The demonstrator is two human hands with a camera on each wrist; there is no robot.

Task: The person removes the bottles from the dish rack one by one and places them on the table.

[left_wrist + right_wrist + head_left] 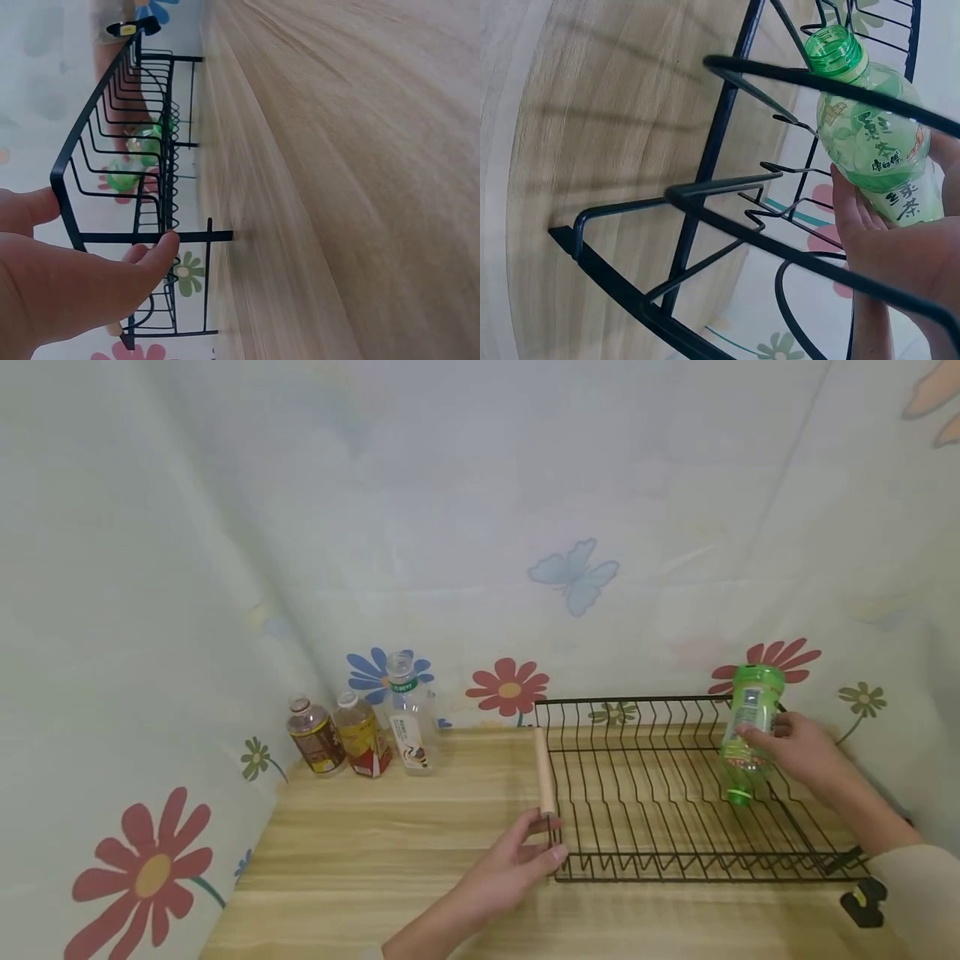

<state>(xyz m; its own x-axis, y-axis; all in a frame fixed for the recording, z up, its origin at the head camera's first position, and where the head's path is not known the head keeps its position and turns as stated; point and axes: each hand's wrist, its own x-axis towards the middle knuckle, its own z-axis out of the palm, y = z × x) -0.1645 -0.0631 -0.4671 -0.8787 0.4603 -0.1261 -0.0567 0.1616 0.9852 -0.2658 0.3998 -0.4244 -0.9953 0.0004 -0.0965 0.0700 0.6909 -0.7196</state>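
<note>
A black wire dish rack (630, 793) stands on the wooden table, a pale wooden handle (545, 772) on its left end. My left hand (510, 868) grips the rack's front left corner; in the left wrist view its thumb and fingers (154, 259) are on either side of the end frame. Over the right part of the rack, my right hand (806, 752) holds a clear green tea bottle (752, 714) by its labelled body. The bottle is tilted upside down, its green neck (832, 51) pointing down toward the wires. In the right wrist view, rack wires cross in front of it.
Three bottles stand at the back left of the table: one with a dark label (318, 743), one with a yellow and red label (363, 739), and a taller clear one (411, 727). A flowered curtain (480, 568) hangs behind. Black straps sit by the right sleeve.
</note>
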